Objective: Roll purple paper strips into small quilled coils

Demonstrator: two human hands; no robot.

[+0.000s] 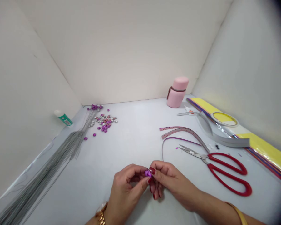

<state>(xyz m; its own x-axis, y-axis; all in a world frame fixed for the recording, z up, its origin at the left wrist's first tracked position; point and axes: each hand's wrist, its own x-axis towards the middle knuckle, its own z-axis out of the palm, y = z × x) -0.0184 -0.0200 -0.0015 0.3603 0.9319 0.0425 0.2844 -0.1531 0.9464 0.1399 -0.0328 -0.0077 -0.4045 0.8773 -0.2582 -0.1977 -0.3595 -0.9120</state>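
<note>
Head view: we look down on our left hand (pixel 127 190) and our right hand (pixel 174 184), which meet low in the frame above a pale work surface (pixel 131 140). Both are closed in a fingertip pinch on a small purple paper piece (pixel 148 173), which sits between them and just left of the right fingertips. Neither hand is released, and the two grips look about equal, though the right fingers overlap the piece a little more. It is too small and lumpy to show a clear long axis — we cannot say which way it lies.

To the right, the red-handled scissors (pixel 224 173) lie open near our right hand, with paper strips (pixel 184 131) just beyond their blades. A roll of tape (pixel 224 119) rests on yellow paper sheets (pixel 262 150) farther right. Ahead and left, well apart from our left hand, a scatter of purple and silver paper stars (pixel 105 122) lies beside a long bundle of thin wires (pixel 37 181) — a green-labelled glue tube (pixel 63 118) sits past them, and a pink bottle (pixel 178 92) stands at the back.
</note>
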